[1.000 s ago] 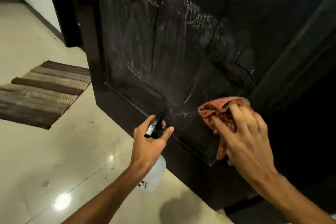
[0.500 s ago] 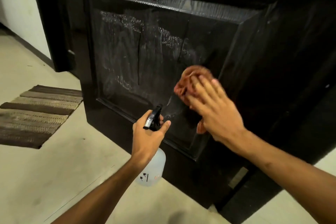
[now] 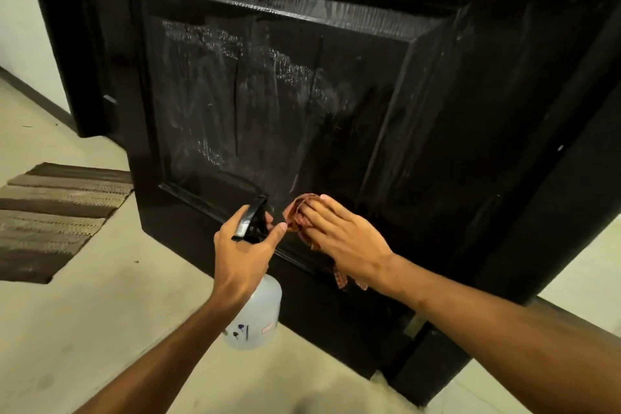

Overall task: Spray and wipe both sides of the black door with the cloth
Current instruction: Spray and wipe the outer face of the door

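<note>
while your right hand (image 3: 339,239) presses the red checked cloth (image 3: 297,212) flat-fingered on the wet black wooden door (image 3: 420,131), your left hand (image 3: 240,254) grips the translucent plastic spray bottle (image 3: 257,316); light pressure may leave streaks.

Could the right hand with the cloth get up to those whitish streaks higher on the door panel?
Probably yes: the right hand presses the cloth low on the panel, and nothing lies between it and the streaks above.
</note>
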A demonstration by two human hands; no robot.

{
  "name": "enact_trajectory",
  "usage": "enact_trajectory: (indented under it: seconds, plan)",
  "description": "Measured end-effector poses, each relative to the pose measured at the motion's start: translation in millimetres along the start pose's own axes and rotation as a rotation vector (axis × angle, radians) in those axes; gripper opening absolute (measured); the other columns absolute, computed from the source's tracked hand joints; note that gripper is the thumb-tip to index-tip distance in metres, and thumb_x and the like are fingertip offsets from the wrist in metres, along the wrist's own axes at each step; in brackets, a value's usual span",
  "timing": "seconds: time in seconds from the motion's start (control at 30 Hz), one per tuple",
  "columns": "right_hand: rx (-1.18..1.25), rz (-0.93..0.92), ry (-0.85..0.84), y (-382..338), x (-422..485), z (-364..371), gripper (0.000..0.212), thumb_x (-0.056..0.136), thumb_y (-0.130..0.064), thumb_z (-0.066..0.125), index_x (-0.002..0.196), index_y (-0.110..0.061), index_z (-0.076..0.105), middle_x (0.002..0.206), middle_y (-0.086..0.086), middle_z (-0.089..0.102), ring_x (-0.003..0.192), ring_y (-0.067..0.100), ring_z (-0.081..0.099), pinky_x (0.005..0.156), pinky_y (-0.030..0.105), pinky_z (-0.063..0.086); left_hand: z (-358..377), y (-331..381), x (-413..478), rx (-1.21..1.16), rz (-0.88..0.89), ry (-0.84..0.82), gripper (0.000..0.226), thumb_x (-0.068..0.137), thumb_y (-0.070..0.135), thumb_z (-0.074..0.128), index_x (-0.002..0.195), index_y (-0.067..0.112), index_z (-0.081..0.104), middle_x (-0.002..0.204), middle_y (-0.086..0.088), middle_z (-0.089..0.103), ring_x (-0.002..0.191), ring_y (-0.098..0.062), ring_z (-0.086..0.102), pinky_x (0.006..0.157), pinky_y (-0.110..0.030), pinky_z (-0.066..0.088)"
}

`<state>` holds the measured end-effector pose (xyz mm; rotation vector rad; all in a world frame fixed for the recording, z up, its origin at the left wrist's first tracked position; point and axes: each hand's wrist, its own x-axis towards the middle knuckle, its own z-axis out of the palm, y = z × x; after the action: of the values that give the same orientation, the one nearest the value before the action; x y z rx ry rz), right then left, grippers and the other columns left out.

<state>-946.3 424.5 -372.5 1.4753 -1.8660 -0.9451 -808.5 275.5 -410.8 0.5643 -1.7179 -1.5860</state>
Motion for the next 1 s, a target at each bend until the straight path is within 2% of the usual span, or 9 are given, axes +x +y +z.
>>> enact_trajectory:
  seconds: [0.1, 0.17, 0.3, 0.37, 0.53, 0.7, 0.77, 0.87, 1.0]
  plan:
    - [-0.05, 0.315, 0.159, 38.6, -20.6, -17.8, 0.097, 0.072, -0.047, 0.068, 0.153, -0.004, 0.039, 0.163, 0.022, 0.028, 0.152, 0.039, 0.023, 0.126, 0.05, 0.003, -4.0, 1.4, -0.1, 0.002, 0.032, -0.005, 0.017, 0.086, 0.019, 0.085, 0.086, 0.023, 0.068, 0.068, 0.009, 0.068, 0.059, -0.005, 0.061, 0.07, -0.04, 0.055]
    - [-0.049, 0.456, 0.266, 57.3, -40.6, -22.6, 0.074, 0.073, -0.029, 0.073, 0.141, -0.006, 0.055, 0.159, 0.019, 0.039, 0.142, 0.04, 0.037, 0.113, 0.047, 0.023, -4.0, -2.6, -3.0, 0.005, 0.048, -0.01, 0.018, 0.086, 0.02, 0.085, 0.085, 0.021, 0.067, 0.067, 0.009, 0.067, 0.056, -0.007, 0.059, 0.069, -0.041, 0.053]
    - [0.017, 0.153, 0.069, 31.2, -76.8, 1.0, 0.079, 0.063, -0.045, 0.086, 0.126, -0.001, 0.067, 0.14, 0.024, 0.058, 0.125, 0.04, 0.055, 0.108, 0.049, 0.041, 14.7, -8.9, -18.8, -0.027, 0.033, -0.067, 0.019, 0.085, 0.021, 0.085, 0.084, 0.022, 0.067, 0.068, 0.006, 0.067, 0.056, -0.008, 0.059, 0.068, -0.041, 0.051]
    - [0.077, 0.167, 0.114, 29.3, -92.3, 3.0, 0.06, 0.073, -0.029, 0.08, 0.125, -0.003, 0.068, 0.137, 0.022, 0.061, 0.125, 0.041, 0.058, 0.104, 0.05, 0.048, 29.6, -7.1, -27.7, -0.063, 0.027, -0.099, 0.019, 0.085, 0.02, 0.086, 0.084, 0.023, 0.067, 0.072, 0.004, 0.068, 0.058, -0.01, 0.059, 0.069, -0.041, 0.051]
    - [0.137, 0.622, 0.437, 62.5, -120.1, 5.0, 0.072, 0.083, -0.045, 0.061, 0.139, -0.001, 0.052, 0.154, 0.023, 0.039, 0.135, 0.041, 0.035, 0.106, 0.051, 0.029, 61.6, -15.7, -45.9, -0.091, 0.001, -0.169, 0.018, 0.087, 0.019, 0.084, 0.082, 0.024, 0.068, 0.07, 0.006, 0.065, 0.056, -0.008, 0.057, 0.068, -0.04, 0.049]
    - [0.091, 0.136, -0.103, -30.2, -146.6, 58.0, 0.114, 0.048, -0.055, 0.094, 0.143, -0.008, 0.054, 0.15, 0.015, 0.052, 0.134, 0.034, 0.053, 0.115, 0.046, 0.032, 75.1, -40.6, -75.7, -0.047, -0.114, -0.199, 0.016, 0.086, 0.021, 0.086, 0.085, 0.024, 0.07, 0.08, -0.003, 0.065, 0.059, -0.006, 0.058, 0.073, -0.043, 0.057]
    - [0.101, 0.108, -0.054, -23.2, -147.4, 56.3, 0.098, 0.053, -0.043, 0.093, 0.14, -0.01, 0.06, 0.146, 0.013, 0.057, 0.131, 0.032, 0.058, 0.113, 0.044, 0.039, 75.3, -44.6, -80.5, -0.035, -0.093, -0.207, 0.018, 0.083, 0.022, 0.088, 0.086, 0.024, 0.07, 0.08, -0.001, 0.068, 0.062, -0.008, 0.06, 0.063, -0.037, 0.056]
    - [0.075, 0.387, 0.231, 7.8, -136.8, 45.2, 0.071, 0.084, -0.023, 0.066, 0.149, -0.004, 0.046, 0.159, 0.019, 0.037, 0.143, 0.038, 0.038, 0.116, 0.047, 0.031, 74.6, -55.3, -89.1, -0.025, -0.05, -0.211, 0.019, 0.083, 0.015, 0.087, 0.086, 0.017, 0.068, 0.074, 0.004, 0.07, 0.066, -0.007, 0.066, 0.061, -0.019, 0.051]
    - [-0.015, 0.291, 0.04, -34.4, -142.1, 72.6, 0.087, 0.087, -0.031, 0.063, 0.16, -0.003, 0.023, 0.169, 0.022, 0.004, 0.155, 0.039, 0.009, 0.127, 0.049, -0.005, 72.2, -82.6, -111.5, 0.024, -0.095, -0.205, 0.019, 0.083, 0.01, 0.086, 0.087, 0.013, 0.068, 0.079, 0.008, 0.071, 0.073, -0.006, 0.069, 0.071, -0.015, 0.053]
